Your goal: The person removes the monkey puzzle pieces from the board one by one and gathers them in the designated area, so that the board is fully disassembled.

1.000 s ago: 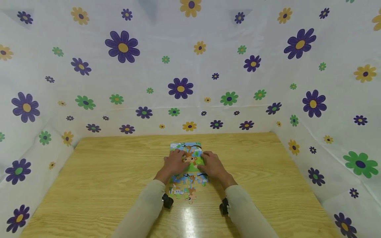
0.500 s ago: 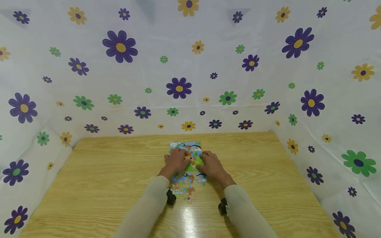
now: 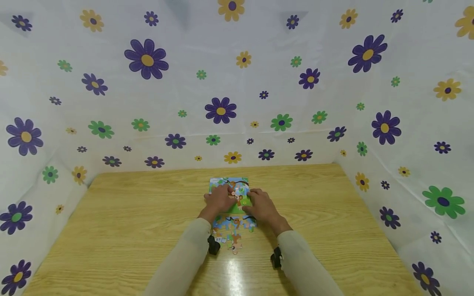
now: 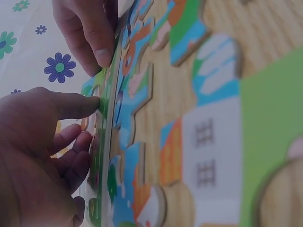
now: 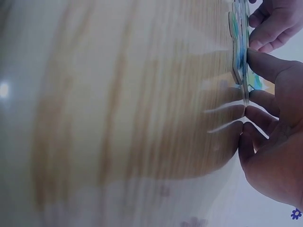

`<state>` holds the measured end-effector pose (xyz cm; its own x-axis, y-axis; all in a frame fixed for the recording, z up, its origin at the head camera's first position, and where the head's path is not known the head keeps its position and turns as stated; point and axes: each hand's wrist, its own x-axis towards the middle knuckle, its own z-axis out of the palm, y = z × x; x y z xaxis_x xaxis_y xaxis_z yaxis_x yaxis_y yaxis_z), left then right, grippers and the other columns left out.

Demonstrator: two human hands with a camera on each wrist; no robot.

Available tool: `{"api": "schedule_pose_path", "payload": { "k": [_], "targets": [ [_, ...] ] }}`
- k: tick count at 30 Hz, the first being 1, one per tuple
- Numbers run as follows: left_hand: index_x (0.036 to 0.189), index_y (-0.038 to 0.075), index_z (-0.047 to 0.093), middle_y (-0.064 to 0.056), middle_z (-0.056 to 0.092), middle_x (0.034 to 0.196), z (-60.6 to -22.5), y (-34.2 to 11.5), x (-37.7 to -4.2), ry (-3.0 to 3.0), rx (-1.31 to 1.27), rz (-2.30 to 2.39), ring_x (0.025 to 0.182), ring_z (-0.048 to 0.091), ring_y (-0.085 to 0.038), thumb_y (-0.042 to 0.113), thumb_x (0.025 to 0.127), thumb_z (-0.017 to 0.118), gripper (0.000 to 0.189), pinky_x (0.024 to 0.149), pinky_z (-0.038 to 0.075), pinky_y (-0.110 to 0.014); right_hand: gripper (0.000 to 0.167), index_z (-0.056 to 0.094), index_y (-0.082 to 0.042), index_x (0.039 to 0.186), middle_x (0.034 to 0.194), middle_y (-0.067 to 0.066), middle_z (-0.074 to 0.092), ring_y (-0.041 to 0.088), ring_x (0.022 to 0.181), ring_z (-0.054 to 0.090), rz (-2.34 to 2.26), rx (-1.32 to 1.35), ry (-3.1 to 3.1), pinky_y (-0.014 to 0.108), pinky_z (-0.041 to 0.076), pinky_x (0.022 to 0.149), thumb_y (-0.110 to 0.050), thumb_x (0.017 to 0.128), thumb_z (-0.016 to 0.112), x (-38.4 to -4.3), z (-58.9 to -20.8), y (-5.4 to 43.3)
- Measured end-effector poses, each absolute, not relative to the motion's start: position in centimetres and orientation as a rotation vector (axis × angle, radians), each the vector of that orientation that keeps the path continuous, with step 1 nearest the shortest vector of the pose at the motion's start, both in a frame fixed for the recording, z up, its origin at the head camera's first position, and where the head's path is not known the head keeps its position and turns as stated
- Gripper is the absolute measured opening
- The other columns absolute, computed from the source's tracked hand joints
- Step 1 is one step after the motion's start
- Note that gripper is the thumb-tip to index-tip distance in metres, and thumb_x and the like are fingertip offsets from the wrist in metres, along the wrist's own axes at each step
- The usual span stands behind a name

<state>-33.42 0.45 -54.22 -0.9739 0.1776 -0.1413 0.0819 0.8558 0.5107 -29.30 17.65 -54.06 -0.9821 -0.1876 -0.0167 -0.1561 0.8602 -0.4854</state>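
A picture puzzle (image 3: 239, 208) with monkeys, blue sky and green ground lies flat near the table's middle. Over its left side rests my left hand (image 3: 219, 201), thumb and fingertips on the picture. In the left wrist view this hand's thumb (image 4: 78, 105) touches the surface, fingers loosely bent beside it; no piece shows between them. My right hand (image 3: 263, 206) lies along the right edge, and its fingertips touch that edge in the right wrist view. Closer to me sit a joined strip of puzzle pieces (image 3: 237, 222) and more pieces (image 3: 235, 240). My left hand covers part of the picture.
The wooden table (image 3: 148, 213) extends around the puzzle on all sides. White cloth (image 3: 177, 90) printed with flowers hangs behind the table and along both sides. A small black camera (image 3: 213, 245) sits at the left wrist, another (image 3: 276, 257) at the right.
My left hand has shifted slightly over the picture and now covers most of the large monkey's face. White piece outlines show beside its fingers. The right hand stays at the edge.
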Motion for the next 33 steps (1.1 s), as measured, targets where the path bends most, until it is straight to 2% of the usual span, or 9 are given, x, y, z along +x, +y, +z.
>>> {"api": "schedule_pose_path", "payload": {
  "k": [4,8,11,17,24,29,33],
  "targets": [
    [0.12,0.021,0.057,0.003,0.067,0.111,-53.9,0.4,-33.2,2.839,0.217,0.84,0.11,0.057,-0.026,0.035,0.089,0.067,0.036,0.097,0.029,-0.061,0.059,0.054,-0.001,0.135,0.144,0.015,0.047,0.038,0.132,0.044,-0.772,-0.266,2.965,0.048,0.037,0.109,-0.033,0.088,0.071,-29.2,-54.0,17.6],
    [0.13,0.027,0.054,0.004,0.063,0.103,-53.8,0.4,-33.1,2.875,0.286,0.81,0.104,0.056,-0.024,0.033,0.089,0.067,0.043,0.093,0.032,-0.061,0.06,0.054,-0.001,0.136,0.145,0.015,0.047,0.038,0.132,0.044,-0.75,-0.269,2.97,0.048,0.037,0.109,-0.033,0.088,0.07,-29.3,-54.1,17.6],
    [0.128,0.031,0.054,0.003,0.059,0.097,-53.8,0.4,-33.2,2.919,0.344,0.766,0.097,0.055,-0.022,0.032,0.089,0.068,0.042,0.087,0.035,-0.059,0.06,0.053,-0.001,0.136,0.145,0.014,0.047,0.037,0.133,0.043,-0.743,-0.267,2.972,0.048,0.037,0.109,-0.034,0.089,0.07,-29.3,-54.1,17.5],
    [0.125,0.029,0.057,0.005,0.057,0.09,-54.0,0.3,-33.4,2.975,0.387,0.755,0.089,0.054,-0.019,0.03,0.087,0.068,0.039,0.083,0.035,-0.055,0.06,0.053,-0.001,0.137,0.146,0.014,0.046,0.037,0.134,0.042,-0.774,-0.254,2.96,0.049,0.037,0.109,-0.034,0.089,0.07,-29.3,-53.9,17.5],
    [0.119,0.03,0.062,0.005,0.063,0.093,-54.1,0.2,-33.1,3.017,0.389,0.796,0.091,0.057,-0.02,0.039,0.086,0.069,0.035,0.083,0.033,-0.055,0.06,0.053,-0.001,0.137,0.146,0.014,0.046,0.037,0.134,0.042,-0.771,-0.256,2.964,0.049,0.037,0.109,-0.033,0.089,0.07,-29.2,-53.9,17.5],
    [0.119,0.031,0.062,0.005,0.062,0.097,-53.8,-0.2,-32.2,3.028,0.404,0.777,0.094,0.057,-0.02,0.043,0.087,0.066,0.035,0.082,0.035,-0.053,0.06,0.053,-0.001,0.136,0.146,0.014,0.046,0.037,0.134,0.043,-0.754,-0.263,2.973,0.05,0.037,0.109,-0.034,0.089,0.07,-29.2,-54.1,17.6],
    [0.121,0.028,0.063,0.002,0.06,0.101,-53.5,-0.4,-31.5,3.03,0.426,0.805,0.094,0.057,-0.021,0.044,0.087,0.066,0.037,0.084,0.037,-0.056,0.059,0.054,-0.001,0.135,0.145,0.014,0.047,0.038,0.133,0.043,-0.756,-0.267,2.984,0.05,0.038,0.108,-0.034,0.089,0.07,-29.2,-54.2,17.7]
  ]
}}
